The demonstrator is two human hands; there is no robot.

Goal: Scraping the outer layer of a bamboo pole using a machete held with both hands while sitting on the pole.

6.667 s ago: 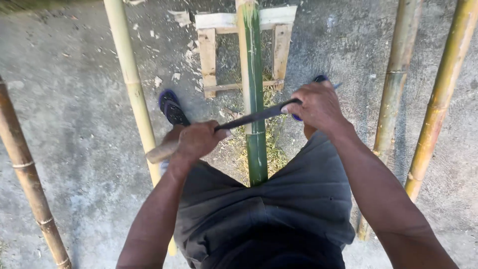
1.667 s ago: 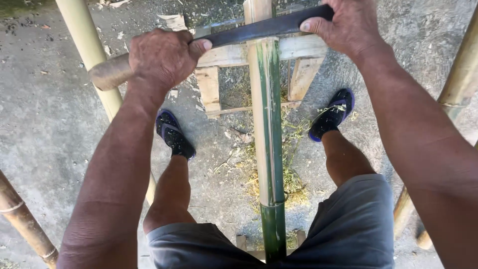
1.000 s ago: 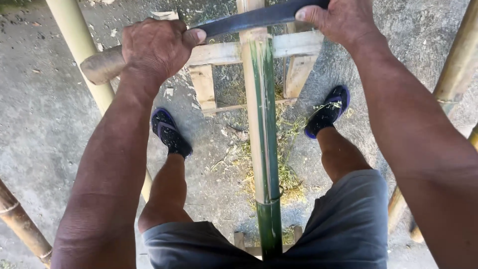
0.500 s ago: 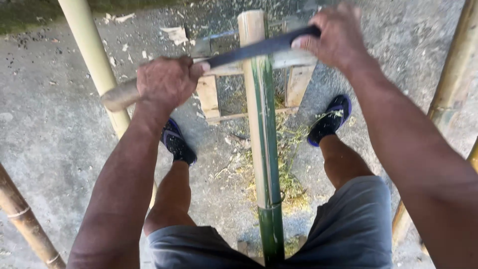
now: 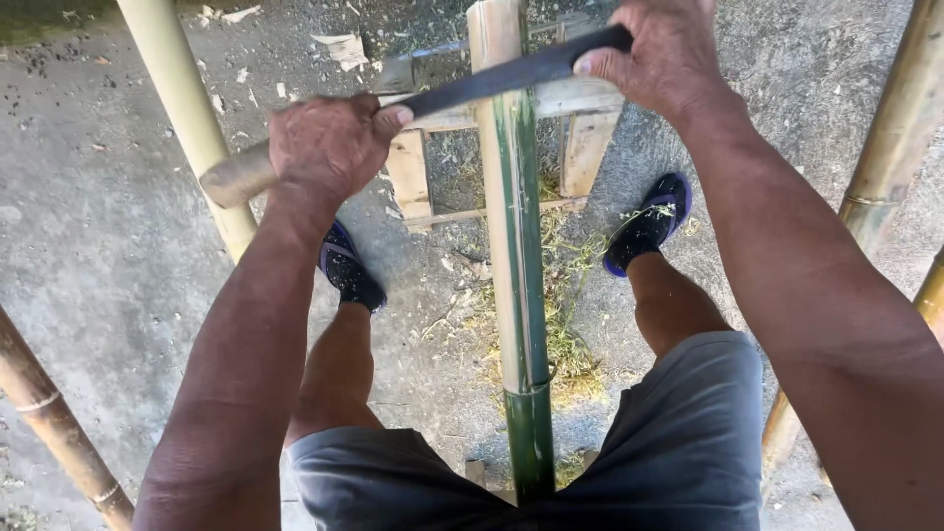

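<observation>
Hands grip a long dark blade from both ends; the left hand is closed tight around the wooden handle, thumb resting on top near the metal; the right hand is wrapped over the far tip of the blade, fingers curled around it. Blade lies crosswise on a bamboo pole, touching its upper part, where the skin is already pale and stripped; lower down, the pole is dark green, and it passes between the person's legs. Upper end of the pole rests on a small wooden stand, which sits on the concrete floor. Feet in dark shoes, the left one and the right one, are planted on each side of the pole; green shavings lie on the floor under it. Other bamboo poles lean around: one pale at the left, one brown at the lower left, one yellowish at the right.
</observation>
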